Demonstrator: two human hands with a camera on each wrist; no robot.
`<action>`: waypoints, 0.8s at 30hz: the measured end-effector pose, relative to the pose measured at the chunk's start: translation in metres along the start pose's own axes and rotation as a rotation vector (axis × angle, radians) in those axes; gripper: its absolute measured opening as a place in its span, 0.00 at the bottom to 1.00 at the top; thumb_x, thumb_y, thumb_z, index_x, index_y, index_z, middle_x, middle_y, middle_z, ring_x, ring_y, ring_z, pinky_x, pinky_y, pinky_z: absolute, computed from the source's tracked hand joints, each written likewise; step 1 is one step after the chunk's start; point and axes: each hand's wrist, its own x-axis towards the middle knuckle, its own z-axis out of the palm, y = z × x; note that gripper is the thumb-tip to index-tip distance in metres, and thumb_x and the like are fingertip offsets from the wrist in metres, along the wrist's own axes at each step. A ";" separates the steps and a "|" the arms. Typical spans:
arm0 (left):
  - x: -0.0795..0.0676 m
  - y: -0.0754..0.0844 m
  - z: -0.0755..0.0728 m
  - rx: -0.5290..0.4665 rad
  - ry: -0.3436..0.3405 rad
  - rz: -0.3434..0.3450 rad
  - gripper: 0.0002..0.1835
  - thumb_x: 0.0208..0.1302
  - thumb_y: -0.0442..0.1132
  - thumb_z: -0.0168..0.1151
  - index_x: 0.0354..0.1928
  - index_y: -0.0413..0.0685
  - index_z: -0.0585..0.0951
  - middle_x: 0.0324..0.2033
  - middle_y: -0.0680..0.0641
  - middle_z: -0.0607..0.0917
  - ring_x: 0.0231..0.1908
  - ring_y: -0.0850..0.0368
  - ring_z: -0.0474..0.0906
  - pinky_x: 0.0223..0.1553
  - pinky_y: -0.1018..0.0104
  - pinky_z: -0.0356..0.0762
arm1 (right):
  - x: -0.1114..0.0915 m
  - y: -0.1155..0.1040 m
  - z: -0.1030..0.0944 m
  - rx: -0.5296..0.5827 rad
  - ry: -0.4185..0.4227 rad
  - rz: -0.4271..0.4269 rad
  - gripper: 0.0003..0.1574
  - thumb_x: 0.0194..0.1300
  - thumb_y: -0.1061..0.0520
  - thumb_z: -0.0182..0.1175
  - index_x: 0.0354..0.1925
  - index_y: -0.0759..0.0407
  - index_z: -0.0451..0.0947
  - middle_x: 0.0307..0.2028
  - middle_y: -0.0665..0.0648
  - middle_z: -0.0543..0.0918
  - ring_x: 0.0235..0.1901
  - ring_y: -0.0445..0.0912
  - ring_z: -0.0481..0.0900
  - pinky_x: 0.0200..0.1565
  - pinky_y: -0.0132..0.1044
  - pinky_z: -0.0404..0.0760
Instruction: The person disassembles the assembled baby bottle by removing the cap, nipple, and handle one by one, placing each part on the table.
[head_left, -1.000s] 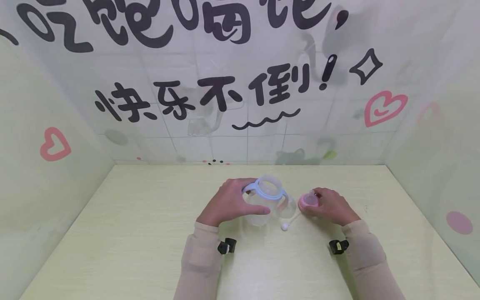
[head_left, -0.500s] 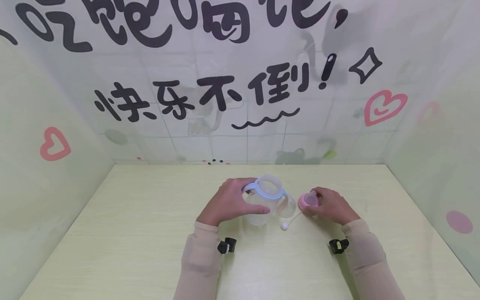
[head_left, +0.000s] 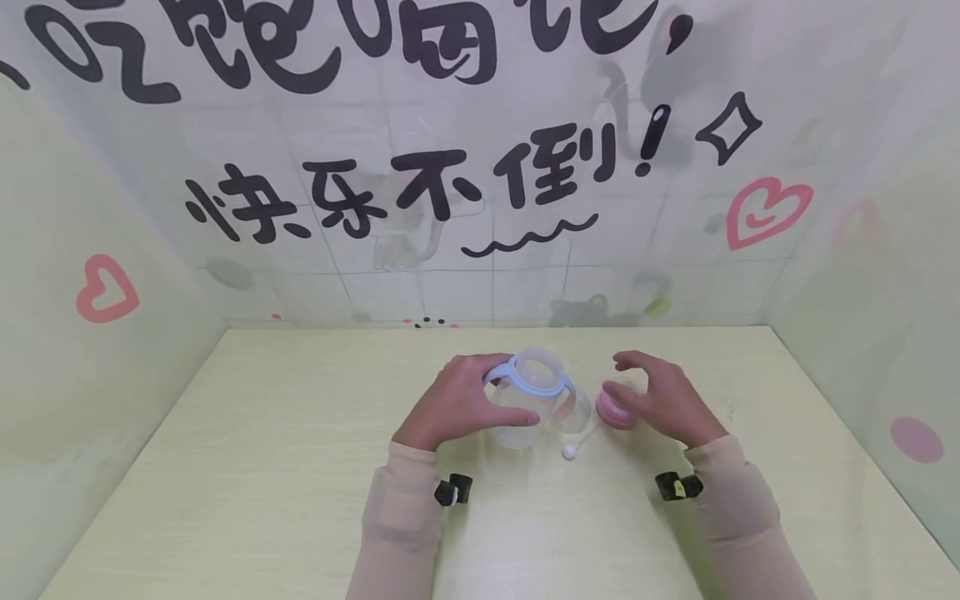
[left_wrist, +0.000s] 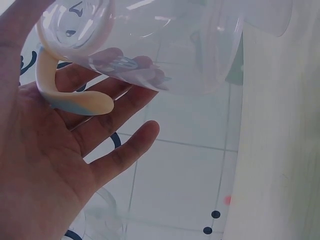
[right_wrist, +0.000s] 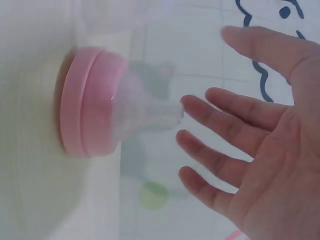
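Observation:
A clear baby bottle [head_left: 513, 435] with a pale blue two-handled ring stands mouth up near the middle of the table. My left hand [head_left: 453, 404] grips it from the left, thumb across the front and fingers behind. In the left wrist view, one handle [left_wrist: 75, 102] curves over that hand's fingers. Further right, a bottle nipple with a pink collar [right_wrist: 92, 102] sits collar down on the table, its clear teat [right_wrist: 150, 110] upward. My right hand [head_left: 663, 400] hovers by it with fingers spread and nothing between them. A thin straw with a white ball end [head_left: 570, 451] runs from the nipple.
A clear dome-shaped cap [head_left: 576, 418] stands between the bottle and the nipple, partly behind a bottle handle. The pale wooden table [head_left: 285, 467] ends at a printed back wall [head_left: 420, 292], with side walls to left and right.
My right hand has let go of the nipple, opened its fingers and lifted slightly above it. The nipple stays where it was. My left hand and the bottle have not visibly moved.

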 end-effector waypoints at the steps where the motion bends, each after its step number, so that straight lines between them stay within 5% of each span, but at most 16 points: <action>1: 0.000 0.000 0.000 -0.002 0.000 0.000 0.32 0.35 0.65 0.72 0.46 0.62 0.81 0.32 0.68 0.81 0.33 0.72 0.75 0.37 0.68 0.74 | 0.000 -0.003 0.000 0.015 0.020 -0.018 0.29 0.61 0.47 0.60 0.55 0.62 0.71 0.47 0.62 0.80 0.52 0.58 0.73 0.53 0.55 0.67; 6: 0.000 0.001 -0.001 -0.017 0.006 0.000 0.32 0.35 0.64 0.72 0.46 0.63 0.80 0.32 0.68 0.81 0.33 0.72 0.75 0.37 0.68 0.75 | 0.000 -0.020 0.002 0.140 0.074 -0.135 0.21 0.64 0.53 0.58 0.54 0.58 0.74 0.44 0.56 0.83 0.52 0.51 0.75 0.54 0.50 0.67; 13: 0.000 0.002 0.000 -0.037 -0.003 -0.002 0.33 0.35 0.65 0.72 0.47 0.62 0.80 0.33 0.67 0.82 0.34 0.71 0.76 0.37 0.65 0.76 | -0.004 -0.046 0.006 0.365 -0.094 -0.166 0.20 0.63 0.55 0.58 0.54 0.54 0.76 0.46 0.49 0.82 0.49 0.44 0.77 0.47 0.37 0.75; 24: 0.001 0.003 0.002 -0.014 -0.018 0.008 0.34 0.35 0.65 0.72 0.47 0.59 0.80 0.33 0.66 0.81 0.34 0.71 0.76 0.37 0.68 0.74 | -0.013 -0.084 -0.006 0.302 -0.095 -0.231 0.18 0.59 0.66 0.60 0.49 0.71 0.76 0.45 0.60 0.82 0.45 0.48 0.80 0.49 0.40 0.75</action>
